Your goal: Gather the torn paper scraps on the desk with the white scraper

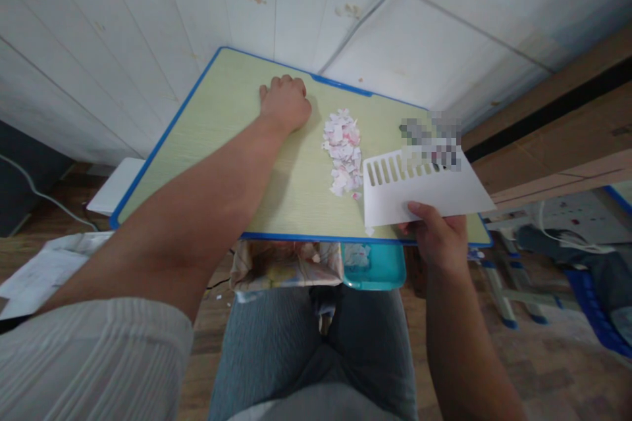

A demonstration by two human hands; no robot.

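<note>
My left hand (285, 104) rests on the pale yellow tabletop (232, 99) near its far edge, back of the hand up. Its fingers are curled under, and whatever they may hold is hidden. To the right of it lies a heap of small white and pinkish paper scraps (343, 151). My right hand (438, 231) grips the near edge of a white card with a row of slots (415, 196), thumb on top. The card is held over the right side of the table, just beside the scraps. A blurred-out patch hides part of the card's far edge.
Below the table's blue front edge are a turquoise tray (375, 279) and a patterned cloth-lined container (286, 273). A white wall (247, 20) closes off the far side. Brown cardboard boxes (548, 118) stand close on the right. Papers (49, 270) lie at lower left.
</note>
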